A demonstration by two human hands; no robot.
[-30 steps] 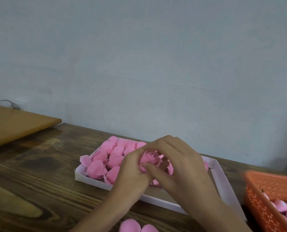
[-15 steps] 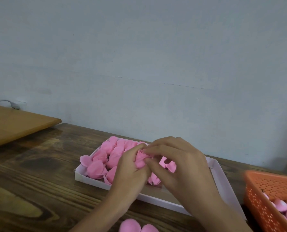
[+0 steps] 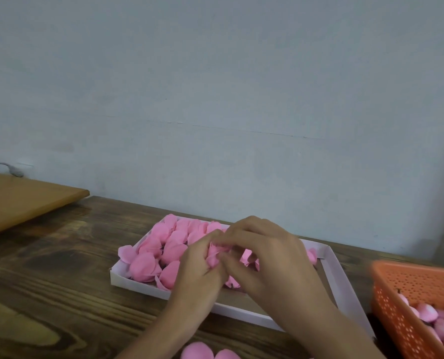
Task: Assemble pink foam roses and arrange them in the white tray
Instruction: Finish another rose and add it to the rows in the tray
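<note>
A pink foam rose [image 3: 214,255] is pinched between the curled fingers of the left hand [image 3: 200,270] and right hand [image 3: 275,260], just above the white tray [image 3: 332,270]. The tray's left part is packed with placed roses [image 3: 164,250]. The right part is judged unfilled, with stock waiting in the orange basket [image 3: 397,301].

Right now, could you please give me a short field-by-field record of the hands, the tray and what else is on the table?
Surface: dark wooden table
Tray: white tray, with pink roses filling its left part
Left hand: left hand grips a pink foam rose over the tray
Right hand: right hand pinches the same rose
Basket: orange basket at the right, with pink foam pieces inside
Near edge: loose pink pieces on the table
</note>
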